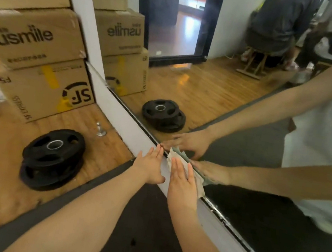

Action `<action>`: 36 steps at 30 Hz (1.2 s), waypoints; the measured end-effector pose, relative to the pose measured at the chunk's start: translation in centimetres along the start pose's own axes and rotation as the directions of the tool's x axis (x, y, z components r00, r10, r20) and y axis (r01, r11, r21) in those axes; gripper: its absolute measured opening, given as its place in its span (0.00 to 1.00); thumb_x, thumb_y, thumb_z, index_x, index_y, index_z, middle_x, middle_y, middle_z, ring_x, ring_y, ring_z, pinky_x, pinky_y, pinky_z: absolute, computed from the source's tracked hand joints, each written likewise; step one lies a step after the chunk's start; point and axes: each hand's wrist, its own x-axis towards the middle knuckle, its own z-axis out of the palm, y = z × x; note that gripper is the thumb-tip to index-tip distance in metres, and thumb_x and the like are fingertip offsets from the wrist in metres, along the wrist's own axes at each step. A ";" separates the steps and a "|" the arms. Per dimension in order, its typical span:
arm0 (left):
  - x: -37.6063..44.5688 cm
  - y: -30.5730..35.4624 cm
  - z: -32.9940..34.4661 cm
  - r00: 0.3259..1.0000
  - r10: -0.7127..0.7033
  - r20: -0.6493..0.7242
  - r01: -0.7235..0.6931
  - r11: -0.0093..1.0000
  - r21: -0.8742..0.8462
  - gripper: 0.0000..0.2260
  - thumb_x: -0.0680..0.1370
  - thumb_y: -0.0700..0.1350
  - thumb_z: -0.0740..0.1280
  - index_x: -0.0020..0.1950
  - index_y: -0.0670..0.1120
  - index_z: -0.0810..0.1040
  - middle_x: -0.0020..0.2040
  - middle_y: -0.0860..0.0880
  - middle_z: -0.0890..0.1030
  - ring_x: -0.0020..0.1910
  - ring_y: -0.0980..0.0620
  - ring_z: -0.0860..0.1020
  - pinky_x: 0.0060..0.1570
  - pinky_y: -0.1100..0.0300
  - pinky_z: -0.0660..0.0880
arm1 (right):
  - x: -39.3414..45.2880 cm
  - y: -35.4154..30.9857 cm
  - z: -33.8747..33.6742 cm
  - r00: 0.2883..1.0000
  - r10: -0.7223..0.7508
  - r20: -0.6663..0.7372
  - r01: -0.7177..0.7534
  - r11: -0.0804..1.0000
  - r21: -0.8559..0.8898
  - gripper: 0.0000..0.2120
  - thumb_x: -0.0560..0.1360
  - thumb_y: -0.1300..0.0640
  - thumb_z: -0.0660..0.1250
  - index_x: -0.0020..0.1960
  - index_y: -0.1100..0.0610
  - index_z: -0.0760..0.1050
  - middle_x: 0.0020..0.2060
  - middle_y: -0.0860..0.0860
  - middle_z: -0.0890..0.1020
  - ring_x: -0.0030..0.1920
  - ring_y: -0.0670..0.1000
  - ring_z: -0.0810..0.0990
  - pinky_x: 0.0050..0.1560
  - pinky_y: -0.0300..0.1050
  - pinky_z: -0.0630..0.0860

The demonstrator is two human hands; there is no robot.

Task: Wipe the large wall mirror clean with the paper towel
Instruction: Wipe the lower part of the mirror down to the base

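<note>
The large wall mirror (240,89) fills the right half of the view, its lower edge running diagonally above a white baseboard (131,125). A crumpled paper towel (172,155) lies against the glass at that lower edge. My right hand (183,182) presses flat on the towel with straight fingers. My left hand (149,166) rests flat beside it, fingertips touching the baseboard and the mirror's edge. Both hands and arms show reflected in the glass.
Two stacked black weight plates (52,159) lie on the wooden floor at left, near a small metal door stop (100,130). Cardboard boxes (33,43) are stacked in the corner. A dark floor mat (142,229) lies under my arms. Seated people appear in the reflection.
</note>
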 end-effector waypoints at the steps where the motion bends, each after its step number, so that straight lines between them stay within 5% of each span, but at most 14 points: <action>1: -0.1 0.1 -0.2 1.000 -0.003 0.009 0.003 1.000 -0.001 0.43 0.78 0.56 0.65 0.79 0.44 0.39 0.80 0.46 0.39 0.79 0.48 0.42 0.75 0.44 0.45 | -0.1 0.1 -0.1 1.000 -0.007 0.001 0.007 1.000 -0.025 0.34 0.83 0.54 0.53 0.77 0.64 0.34 0.77 0.58 0.35 0.76 0.55 0.32 0.62 0.53 0.24; 15: 1.0 -3.5 3.5 0.952 0.194 -0.237 -0.210 0.977 -0.043 0.40 0.79 0.55 0.61 0.79 0.45 0.36 0.79 0.46 0.37 0.76 0.46 0.33 0.72 0.45 0.35 | -0.1 -1.8 0.8 0.992 0.120 0.026 -0.118 0.991 -0.058 0.35 0.83 0.56 0.51 0.69 0.62 0.24 0.66 0.57 0.21 0.69 0.55 0.22 0.60 0.57 0.21; 19: 2.4 -5.1 4.7 0.902 0.290 -0.319 -0.327 0.943 -0.068 0.40 0.80 0.54 0.61 0.76 0.46 0.32 0.79 0.45 0.36 0.71 0.46 0.29 0.68 0.45 0.32 | 0.4 -2.4 0.5 0.983 0.178 -0.045 -0.181 0.980 -0.079 0.37 0.79 0.59 0.57 0.72 0.60 0.30 0.73 0.54 0.30 0.71 0.53 0.26 0.64 0.58 0.21; 22: 2.3 -4.8 4.4 0.909 0.284 -0.306 -0.369 0.889 -0.271 0.39 0.79 0.54 0.62 0.79 0.44 0.41 0.79 0.45 0.39 0.73 0.47 0.30 0.71 0.49 0.34 | 0.7 -2.8 -0.3 0.987 0.134 0.085 -0.113 0.969 -0.222 0.37 0.79 0.57 0.58 0.72 0.60 0.32 0.73 0.54 0.33 0.71 0.53 0.28 0.66 0.58 0.24; 24: 1.9 -4.8 3.3 0.922 0.278 -0.268 -0.352 0.890 -0.289 0.38 0.80 0.54 0.61 0.79 0.44 0.40 0.79 0.45 0.38 0.75 0.45 0.33 0.73 0.49 0.37 | 1.2 -2.9 -1.3 0.976 0.179 0.127 -0.150 0.965 -0.213 0.40 0.72 0.55 0.68 0.74 0.59 0.46 0.75 0.52 0.46 0.74 0.50 0.41 0.73 0.56 0.30; 25: 1.7 -4.9 3.0 0.924 0.289 -0.249 -0.352 0.897 -0.267 0.37 0.81 0.54 0.60 0.79 0.44 0.39 0.79 0.45 0.38 0.76 0.44 0.34 0.74 0.48 0.38 | 1.5 -3.3 -2.1 0.971 0.191 0.146 -0.160 0.966 -0.203 0.40 0.70 0.55 0.71 0.74 0.58 0.51 0.74 0.51 0.50 0.74 0.49 0.45 0.74 0.56 0.33; 30: 2.5 -5.8 3.3 0.868 0.343 -0.359 -0.408 0.904 -0.124 0.37 0.81 0.52 0.61 0.77 0.43 0.38 0.78 0.42 0.39 0.73 0.41 0.31 0.70 0.41 0.36 | 1.6 -3.5 -2.7 0.966 0.214 0.147 -0.170 0.950 -0.261 0.36 0.78 0.57 0.63 0.75 0.59 0.42 0.73 0.54 0.36 0.70 0.53 0.28 0.67 0.58 0.29; 33: 3.7 -7.6 4.3 0.768 0.469 -0.436 -0.515 0.857 0.017 0.39 0.79 0.48 0.65 0.74 0.44 0.37 0.77 0.41 0.40 0.73 0.41 0.35 0.69 0.41 0.35 | 1.1 -3.1 -2.2 0.956 0.175 0.236 -0.121 0.966 -0.229 0.36 0.81 0.61 0.56 0.72 0.58 0.29 0.64 0.52 0.21 0.62 0.52 0.18 0.57 0.53 0.14; 34: 4.2 -8.3 4.5 0.733 0.508 -0.453 -0.538 0.840 0.071 0.39 0.78 0.47 0.66 0.74 0.44 0.38 0.77 0.41 0.42 0.74 0.41 0.36 0.69 0.41 0.35 | 1.0 -3.0 -1.5 0.963 0.175 0.205 -0.129 0.967 -0.220 0.37 0.80 0.61 0.57 0.73 0.58 0.31 0.65 0.51 0.22 0.63 0.51 0.19 0.56 0.51 0.12; 36: 4.5 -9.2 4.3 0.723 0.555 -0.412 -0.547 0.823 0.150 0.38 0.79 0.46 0.63 0.74 0.45 0.34 0.76 0.43 0.36 0.73 0.43 0.33 0.67 0.42 0.31 | 0.8 -3.0 -0.6 0.980 0.190 0.064 -0.169 0.955 -0.243 0.42 0.71 0.61 0.71 0.77 0.58 0.50 0.74 0.53 0.38 0.73 0.52 0.35 0.66 0.51 0.18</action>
